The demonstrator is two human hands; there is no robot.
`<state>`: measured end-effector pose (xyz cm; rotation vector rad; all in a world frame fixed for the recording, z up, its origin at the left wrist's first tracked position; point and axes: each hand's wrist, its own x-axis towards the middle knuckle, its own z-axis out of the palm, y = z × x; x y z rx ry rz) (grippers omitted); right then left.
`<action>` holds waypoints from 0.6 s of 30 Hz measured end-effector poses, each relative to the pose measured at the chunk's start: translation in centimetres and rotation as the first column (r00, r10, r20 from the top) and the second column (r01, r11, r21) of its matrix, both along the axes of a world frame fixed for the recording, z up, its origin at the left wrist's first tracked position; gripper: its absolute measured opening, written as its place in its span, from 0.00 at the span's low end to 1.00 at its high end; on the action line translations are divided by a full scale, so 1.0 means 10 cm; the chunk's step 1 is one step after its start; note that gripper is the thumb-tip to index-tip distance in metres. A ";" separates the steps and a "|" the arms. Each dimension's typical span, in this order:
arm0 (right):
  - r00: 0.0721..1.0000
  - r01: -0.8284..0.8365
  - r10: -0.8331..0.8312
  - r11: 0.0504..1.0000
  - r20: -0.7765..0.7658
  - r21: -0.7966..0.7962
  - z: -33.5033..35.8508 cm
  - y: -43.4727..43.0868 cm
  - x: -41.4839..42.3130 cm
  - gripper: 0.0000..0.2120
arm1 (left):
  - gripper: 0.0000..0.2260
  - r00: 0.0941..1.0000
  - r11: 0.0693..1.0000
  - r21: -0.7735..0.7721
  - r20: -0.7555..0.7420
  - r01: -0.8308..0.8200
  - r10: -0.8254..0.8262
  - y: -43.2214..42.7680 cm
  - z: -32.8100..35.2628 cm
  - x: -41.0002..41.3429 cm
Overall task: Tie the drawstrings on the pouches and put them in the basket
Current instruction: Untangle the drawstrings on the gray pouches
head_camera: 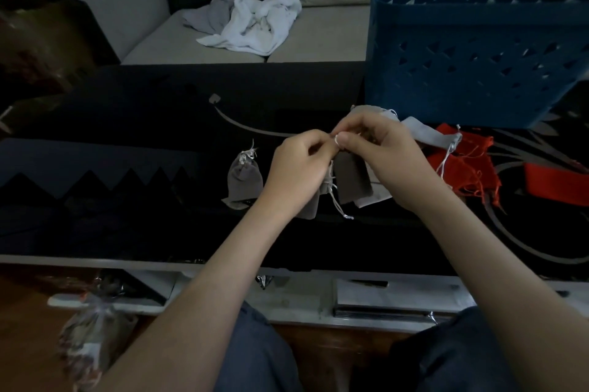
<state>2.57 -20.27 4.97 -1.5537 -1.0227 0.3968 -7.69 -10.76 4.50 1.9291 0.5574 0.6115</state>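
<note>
Tension decides this knot: your left hand [296, 168] and right hand [382, 152] each pinch the white drawstring [336, 140] at the neck of the grey pouch [353, 179], which hangs between them over the dark table [127, 123]. Pull both ends evenly, snug against the gathered mouth, before turning to the blue basket [462, 72]

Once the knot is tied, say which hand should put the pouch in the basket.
Right, probably. The right hand is nearer the blue perforated plastic basket at the far right; the left hand would have to cross. Both pinch the drawstring of the grey fabric pouch.
</note>
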 end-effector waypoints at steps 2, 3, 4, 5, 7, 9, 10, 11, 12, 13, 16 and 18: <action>0.998 0.051 -0.052 0.999 0.035 0.003 -0.01 0.00 0.00 0.04 | 0.11 0.999 0.998 -0.042 0.011 0.036 -0.035 -0.01 0.01 -0.01; 0.995 0.084 -0.084 0.996 0.055 0.007 -0.01 0.01 0.00 0.03 | 0.11 0.998 0.996 -0.065 0.023 0.053 -0.052 -0.02 0.01 -0.01; 0.991 0.109 -0.110 0.994 0.070 0.016 -0.02 0.01 0.00 0.03 | 0.11 0.997 0.996 -0.067 0.035 0.064 -0.062 -0.03 0.02 0.00; 0.988 0.124 -0.126 0.992 0.084 0.030 -0.02 0.01 0.00 0.03 | 0.10 0.997 0.997 -0.040 0.043 0.068 -0.066 -0.04 0.02 0.00; 0.983 0.129 -0.134 0.990 0.124 0.051 -0.01 0.01 -0.01 0.03 | 0.08 0.996 0.997 0.024 0.055 0.068 -0.069 -0.04 0.00 0.02; 0.981 0.113 -0.121 0.992 0.155 0.060 0.00 0.02 -0.04 0.04 | 0.08 0.995 0.997 0.031 0.068 0.074 -0.076 -0.02 -0.02 0.02; 0.982 0.109 -0.118 0.992 0.147 0.069 0.00 0.02 -0.05 0.03 | 0.07 0.994 0.997 0.016 0.077 0.081 -0.082 -0.01 -0.03 0.02; 0.986 0.110 -0.119 0.991 0.120 0.082 0.00 0.02 -0.06 0.03 | 0.07 0.991 0.996 -0.016 0.099 0.090 -0.088 0.00 -0.02 0.01; 0.989 0.112 -0.120 0.989 0.085 0.098 0.01 0.02 -0.07 0.04 | 0.07 0.988 0.994 -0.064 0.132 0.094 -0.085 0.01 -0.01 0.01; 0.992 0.111 -0.117 0.988 0.053 0.108 0.02 0.02 -0.07 0.05 | 0.06 0.982 0.988 -0.123 0.173 0.094 -0.072 0.00 0.00 0.00; 0.997 0.070 -0.072 0.996 0.032 0.053 0.03 0.01 -0.07 0.09 | 0.06 0.963 0.943 -0.317 0.268 0.096 -0.008 0.02 0.01 0.01; 0.998 0.034 -0.034 0.999 0.049 -0.007 0.02 0.01 -0.07 0.10 | 0.07 0.947 0.893 -0.427 0.321 0.142 0.004 0.03 0.00 0.02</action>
